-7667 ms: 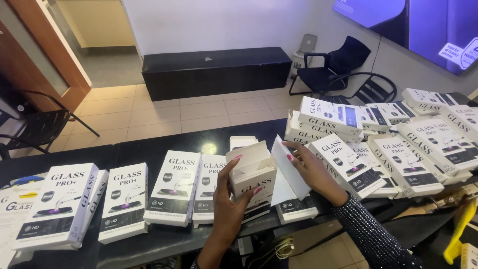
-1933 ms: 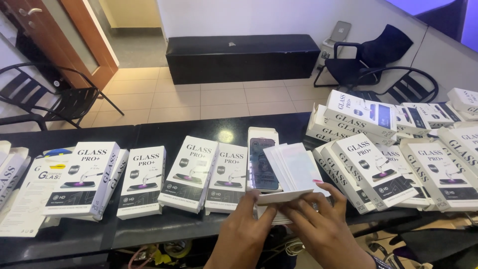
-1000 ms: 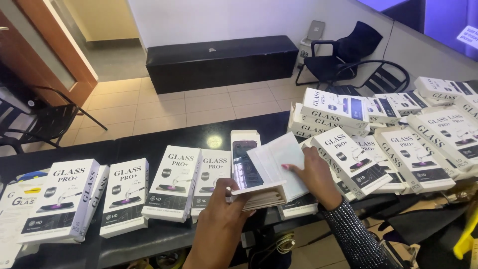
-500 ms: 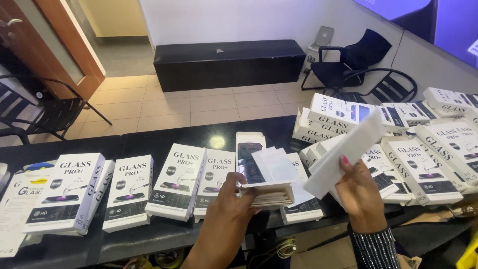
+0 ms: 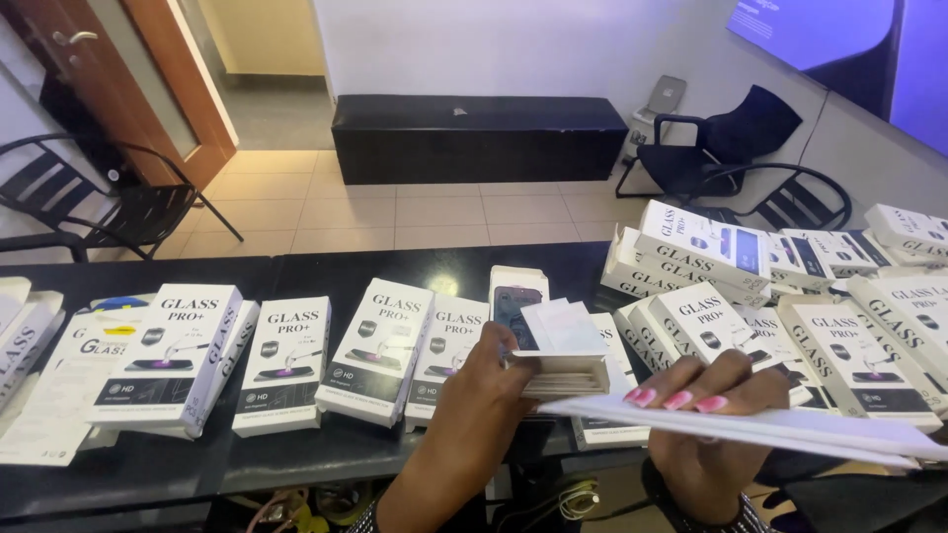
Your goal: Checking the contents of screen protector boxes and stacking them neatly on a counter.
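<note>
Desk (image 5: 326,271), black, carries rows of white boxes (image 5: 380,350); above its near edge the left hand (image 5: 474,405) grips an open box (image 5: 563,370) of stacked sheets, while the right hand (image 5: 706,419) pinches a flat white sleeve (image 5: 790,429) just beside it.

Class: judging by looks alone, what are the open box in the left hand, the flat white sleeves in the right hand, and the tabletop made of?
Open box: thin white card, matte, with folded edges. Flat white sleeves: paper or thin card, matte; they look thin and flat. Tabletop: dark and glossy, with a light reflection, perhaps polished stone or laminate; unclear which.
</note>
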